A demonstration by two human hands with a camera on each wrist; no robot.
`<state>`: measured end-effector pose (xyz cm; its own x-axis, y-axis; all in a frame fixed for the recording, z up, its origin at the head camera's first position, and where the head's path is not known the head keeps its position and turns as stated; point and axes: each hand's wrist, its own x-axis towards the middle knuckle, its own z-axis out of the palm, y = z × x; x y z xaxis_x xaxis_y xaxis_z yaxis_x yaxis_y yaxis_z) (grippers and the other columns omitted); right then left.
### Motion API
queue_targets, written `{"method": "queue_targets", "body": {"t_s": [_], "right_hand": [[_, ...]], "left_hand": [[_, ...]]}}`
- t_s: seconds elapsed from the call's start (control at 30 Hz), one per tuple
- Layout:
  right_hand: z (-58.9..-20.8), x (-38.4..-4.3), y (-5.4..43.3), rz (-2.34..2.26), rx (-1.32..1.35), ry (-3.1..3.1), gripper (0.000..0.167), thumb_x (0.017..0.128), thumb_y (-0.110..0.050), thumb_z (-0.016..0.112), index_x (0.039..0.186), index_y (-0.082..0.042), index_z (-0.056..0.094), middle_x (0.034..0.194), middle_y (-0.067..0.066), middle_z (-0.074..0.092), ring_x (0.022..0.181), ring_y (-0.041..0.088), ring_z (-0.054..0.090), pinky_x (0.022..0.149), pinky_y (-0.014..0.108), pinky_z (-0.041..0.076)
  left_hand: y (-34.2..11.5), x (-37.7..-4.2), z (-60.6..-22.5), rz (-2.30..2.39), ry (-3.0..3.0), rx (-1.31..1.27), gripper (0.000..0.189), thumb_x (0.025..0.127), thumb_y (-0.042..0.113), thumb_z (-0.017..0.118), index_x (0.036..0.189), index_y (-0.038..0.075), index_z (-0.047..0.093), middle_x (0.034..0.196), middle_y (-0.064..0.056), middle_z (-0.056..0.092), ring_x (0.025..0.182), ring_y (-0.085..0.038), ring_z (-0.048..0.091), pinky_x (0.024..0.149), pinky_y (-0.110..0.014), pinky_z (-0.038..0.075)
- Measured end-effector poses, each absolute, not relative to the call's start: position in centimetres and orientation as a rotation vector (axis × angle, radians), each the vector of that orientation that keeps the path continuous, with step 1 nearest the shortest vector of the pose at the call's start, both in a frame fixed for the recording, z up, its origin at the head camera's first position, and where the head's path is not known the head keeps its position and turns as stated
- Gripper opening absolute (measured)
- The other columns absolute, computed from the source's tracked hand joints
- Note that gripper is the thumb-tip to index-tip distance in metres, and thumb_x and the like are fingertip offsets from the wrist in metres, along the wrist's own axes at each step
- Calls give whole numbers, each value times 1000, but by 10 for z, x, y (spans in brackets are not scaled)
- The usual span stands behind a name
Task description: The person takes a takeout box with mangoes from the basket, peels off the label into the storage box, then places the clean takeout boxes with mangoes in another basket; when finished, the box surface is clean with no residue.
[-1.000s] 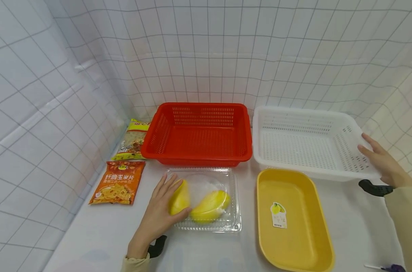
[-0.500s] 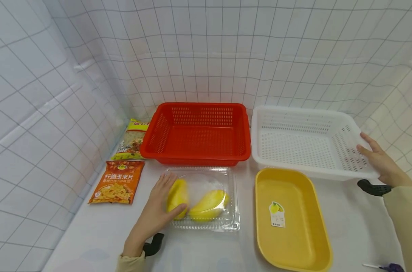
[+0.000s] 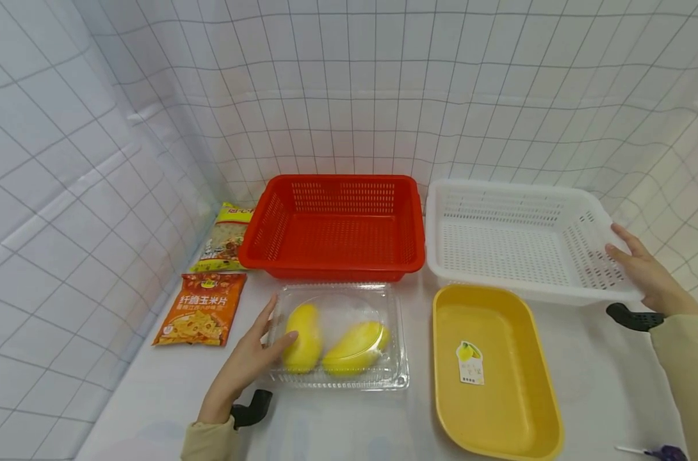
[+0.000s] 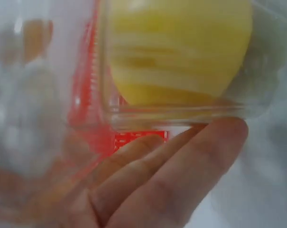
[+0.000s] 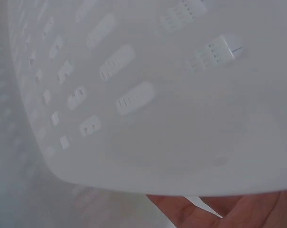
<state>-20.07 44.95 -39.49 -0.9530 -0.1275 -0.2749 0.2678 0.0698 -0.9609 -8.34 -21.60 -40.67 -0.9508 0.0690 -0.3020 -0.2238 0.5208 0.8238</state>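
A clear plastic clamshell box (image 3: 378,378) with two yellow mangoes (image 3: 356,349) inside sits in front of the red basket (image 3: 332,264). My left hand (image 3: 242,365) grips the box at its left side, thumb over the lid and fingers along the outer wall. The left wrist view shows those fingers (image 4: 181,175) against the box's edge, a mango (image 4: 181,52) behind the plastic. At the far right, my right hand (image 3: 651,272) holds the right end of the white basket (image 3: 522,291). In the right wrist view the basket wall (image 5: 181,142) hides most of that hand.
A yellow tray (image 3: 510,358) with a lemon-picture sticker lies right of the box. To the left are an orange snack bag (image 3: 202,310) and a yellow-green food packet (image 3: 225,240). A small purple item (image 3: 668,453) lies at the bottom right. Grid-patterned cloth walls enclose the table.
My left hand has slid left and down from on top of the lid to the box's left side. My right hand stays on the white basket.
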Motion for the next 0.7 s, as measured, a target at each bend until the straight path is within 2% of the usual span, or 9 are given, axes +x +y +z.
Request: {"method": "queue_targets", "body": {"t_s": [0.03,0.1,0.23,0.37,0.53,0.7], "right_hand": [[-394,-200,450,-1953,144,2072,69,101,-31,44,149,-45,-4,92,-12,61,74,16,65,54,39,55],[-394,-200,450,-1933,146,2094,69,101,-32,43,149,-45,-4,92,-12,61,73,16,65,54,39,55],[-395,-199,451,-1882,152,2145,68,102,-32,42,149,-45,-5,92,-16,59,74,14,64,54,38,55],[-395,-200,452,-1847,144,2174,68,102,-33,41,149,-44,-6,94,-19,58,75,14,64,56,37,55],[-393,-199,451,-1837,138,2184,68,101,-34,41,149,-44,-6,94,-19,57,75,14,64,56,35,54],[-392,-199,448,-1839,129,2194,67,102,-33,40,150,-42,-5,94,-17,57,74,13,63,57,31,54]], "left_hand": [[-216,-84,-407,1424,2450,-138,86,87,52,62,153,34,10,151,-24,23,132,-45,29,95,-62,36],[-216,-85,-409,1479,2418,-156,83,88,50,62,153,31,15,147,-25,29,129,-41,37,91,-55,43],[-216,-85,-413,1615,2336,-181,78,90,43,62,153,24,20,140,-27,41,108,-32,57,76,-40,53],[-215,-81,-413,1709,2263,-212,75,92,37,62,153,21,21,137,-26,44,97,-29,62,73,-41,55],[-214,-76,-402,1751,2223,-162,72,94,33,60,153,19,20,140,-25,42,97,-31,63,73,-42,55],[-212,-79,-373,1761,2240,-21,69,96,28,57,153,21,19,141,-25,40,101,-35,62,76,-44,54]]}}
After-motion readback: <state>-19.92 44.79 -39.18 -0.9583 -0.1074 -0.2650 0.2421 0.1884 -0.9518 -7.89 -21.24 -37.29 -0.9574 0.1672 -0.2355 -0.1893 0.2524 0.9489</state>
